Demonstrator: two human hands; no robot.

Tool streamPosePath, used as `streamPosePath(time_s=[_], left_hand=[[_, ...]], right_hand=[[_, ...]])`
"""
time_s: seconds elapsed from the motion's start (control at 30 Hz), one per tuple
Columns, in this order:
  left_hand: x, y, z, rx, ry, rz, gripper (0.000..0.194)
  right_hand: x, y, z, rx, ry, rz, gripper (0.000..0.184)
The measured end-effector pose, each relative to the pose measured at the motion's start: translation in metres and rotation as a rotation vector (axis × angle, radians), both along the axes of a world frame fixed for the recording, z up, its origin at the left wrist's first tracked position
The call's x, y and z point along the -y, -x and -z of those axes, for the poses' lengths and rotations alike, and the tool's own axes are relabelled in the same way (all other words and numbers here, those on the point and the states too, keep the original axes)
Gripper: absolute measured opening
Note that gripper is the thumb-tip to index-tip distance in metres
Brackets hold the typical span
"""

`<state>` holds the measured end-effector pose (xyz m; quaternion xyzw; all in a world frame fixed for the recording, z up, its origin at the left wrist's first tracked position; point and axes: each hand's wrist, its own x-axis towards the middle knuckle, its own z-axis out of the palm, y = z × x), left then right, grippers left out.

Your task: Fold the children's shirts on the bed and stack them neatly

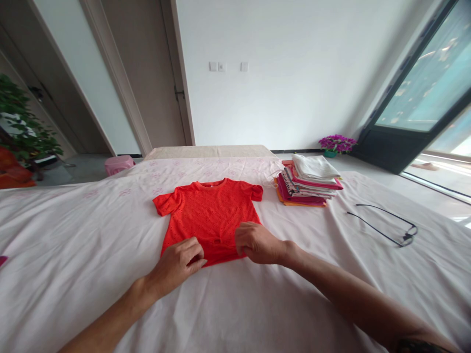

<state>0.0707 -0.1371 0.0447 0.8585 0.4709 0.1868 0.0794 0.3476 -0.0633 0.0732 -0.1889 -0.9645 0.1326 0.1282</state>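
Along the near hem of a red shirt (217, 206), laid out on the pale sheet (287, 304), the left hand (178, 262) curls at one side, the right hand (255, 242) at the other; whether either pinches fabric, I cannot tell. Straightening the hem seems in hand; moving it evenly calls for matched grips. Rightward lie folded clothes (311, 184) and glasses (407, 238). Beyond are a pink stool (119, 164), a door (143, 63), a white wall (275, 103) and purple flowers (336, 142).

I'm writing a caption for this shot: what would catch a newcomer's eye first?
Probably the bright red shirt, spread on the pale sheet between the left hand and right hand. Then the stack of folded cloths beyond it to the right.
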Motion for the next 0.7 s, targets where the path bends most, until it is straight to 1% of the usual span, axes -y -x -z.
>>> streamPosePath(time_s=[0.07, 0.1, 0.17, 0.23, 0.3, 0.37, 0.43, 0.47, 0.53, 0.6, 0.63, 0.7], left_hand=[[-0.001, -0.002, 0.001, 0.004, -0.060, -0.040, 0.008], [-0.002, -0.004, 0.004, 0.002, -0.096, -0.051, 0.012], [-0.003, -0.005, 0.011, -0.026, -0.155, -0.064, 0.034], [-0.005, -0.005, 0.022, -0.098, -0.187, -0.064, 0.050], [-0.004, -0.002, 0.032, -0.193, -0.181, -0.054, 0.058], [-0.003, 0.002, 0.038, -0.261, -0.152, -0.037, 0.065], [0.000, 0.005, 0.037, -0.281, -0.112, -0.029, 0.069], [0.002, 0.006, 0.034, -0.275, -0.087, -0.021, 0.070], [0.004, 0.005, 0.026, -0.233, -0.014, 0.002, 0.070], [0.002, 0.005, 0.018, -0.138, 0.088, 0.008, 0.063], [-0.003, 0.006, 0.014, -0.059, 0.143, -0.011, 0.056], [-0.018, 0.014, 0.009, 0.146, 0.224, -0.115, 0.047]], right_hand=[[0.005, 0.005, -0.004, -0.051, -0.014, 0.103, 0.026], [0.009, 0.009, -0.005, -0.070, -0.022, 0.140, 0.027], [0.017, 0.016, -0.004, -0.081, -0.052, 0.176, 0.030], [0.023, 0.021, 0.003, -0.045, -0.078, 0.179, 0.047], [0.026, 0.020, 0.015, 0.023, -0.073, 0.173, 0.062], [0.026, 0.014, 0.026, 0.090, -0.034, 0.159, 0.067], [0.023, 0.005, 0.031, 0.134, 0.009, 0.151, 0.068], [0.021, 0.000, 0.031, 0.148, 0.026, 0.152, 0.068], [0.016, -0.008, 0.024, 0.164, 0.052, 0.163, 0.067], [0.009, -0.011, 0.009, 0.172, 0.073, 0.174, 0.062], [0.005, -0.010, 0.001, 0.176, 0.082, 0.185, 0.057], [-0.007, -0.004, -0.015, 0.193, 0.088, 0.215, 0.049]])
